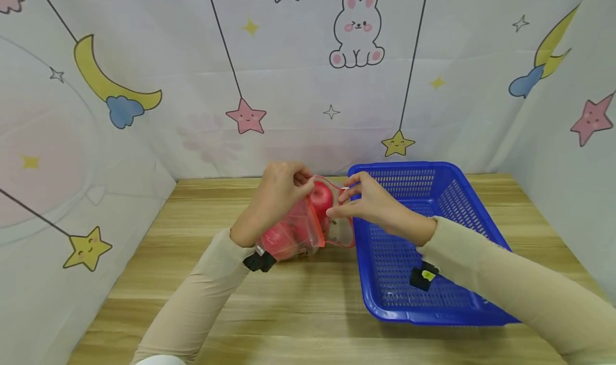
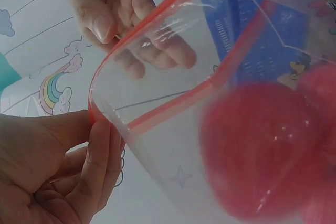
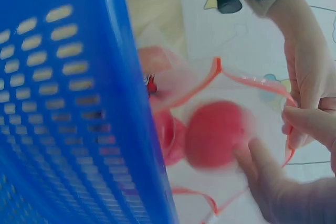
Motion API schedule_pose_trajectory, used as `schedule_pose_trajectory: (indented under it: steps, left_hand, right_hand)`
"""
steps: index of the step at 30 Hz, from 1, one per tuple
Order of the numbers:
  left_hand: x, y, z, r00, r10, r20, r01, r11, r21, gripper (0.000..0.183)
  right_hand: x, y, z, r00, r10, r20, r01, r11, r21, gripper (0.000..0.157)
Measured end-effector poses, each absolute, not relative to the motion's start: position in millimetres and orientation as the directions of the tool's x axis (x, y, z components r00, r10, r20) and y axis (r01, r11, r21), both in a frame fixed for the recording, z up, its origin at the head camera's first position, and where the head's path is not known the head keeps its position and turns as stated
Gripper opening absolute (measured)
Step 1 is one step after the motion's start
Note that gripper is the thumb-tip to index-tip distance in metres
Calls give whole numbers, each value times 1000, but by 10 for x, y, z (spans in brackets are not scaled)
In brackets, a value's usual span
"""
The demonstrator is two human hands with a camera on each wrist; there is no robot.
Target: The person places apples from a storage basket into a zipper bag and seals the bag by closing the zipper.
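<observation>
A clear zip bag (image 1: pixel 308 231) with a red-orange zip strip holds several red apples (image 2: pixel 257 145). My left hand (image 1: pixel 283 191) pinches the bag's rim at its upper left corner, thumb against fingers, as the left wrist view shows. The bag's mouth gapes, and one apple (image 1: pixel 321 196) shows in the opening. Over the mouth's right side is my right hand (image 1: pixel 368 202), its thumb and fingers spread apart with nothing gripped between them. Some of its fingertips show through the clear film in the left wrist view. The right hand (image 3: pixel 283 182) is slightly blurred in its own wrist view.
A blue plastic basket (image 1: pixel 363 279) with slotted walls stands right beside the bag, under my right forearm. Both sit on a wood-grain table (image 1: pixel 269 311). White cloth (image 1: pixel 298 76) printed with stars, moons and a rabbit encloses the back and sides.
</observation>
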State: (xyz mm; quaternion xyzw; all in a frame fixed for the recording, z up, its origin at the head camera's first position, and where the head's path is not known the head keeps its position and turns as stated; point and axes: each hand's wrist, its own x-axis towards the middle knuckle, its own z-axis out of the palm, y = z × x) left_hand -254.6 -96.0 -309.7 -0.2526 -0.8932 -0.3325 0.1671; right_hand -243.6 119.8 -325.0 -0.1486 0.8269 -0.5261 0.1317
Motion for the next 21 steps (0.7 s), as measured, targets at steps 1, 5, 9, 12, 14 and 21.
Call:
schedule_pose_trajectory:
  steps: [1, 5, 9, 12, 14, 21]
  left_hand:
    - [-2546, -963, -3102, -817, 340, 466, 562, 651, 510, 7]
    - [-2543, -973, -3109, -821, 340, 459, 559, 643, 524, 8]
    - [-2542, -963, -3106, -823, 339, 456, 557, 642, 527, 9]
    - [-2545, -951, -3114, -821, 345, 455, 559, 646, 519, 9]
    - [-2546, -943, -3120, -818, 348, 458, 563, 649, 512, 9]
    - [-2551, -920, -3132, -816, 343, 465, 564, 652, 508, 9]
  right_hand:
    - [-2436, 1191, -3253, -912, -407, -54, -101, 350, -931, 63]
    - [-2452, 1231, -3259, -888, -460, 16, -178, 311, -934, 39]
    - [-2467, 1307, -3245, -888, -460, 18, -205, 360, -910, 32]
    - [-2468, 1349, -3231, -885, -465, 2, -203, 382, -902, 32]
    - [-2472, 1368, -3234, -882, -471, 0, -206, 385, -899, 31]
    - [-2478, 1437, -3250, -878, -479, -4, -195, 363, -911, 27]
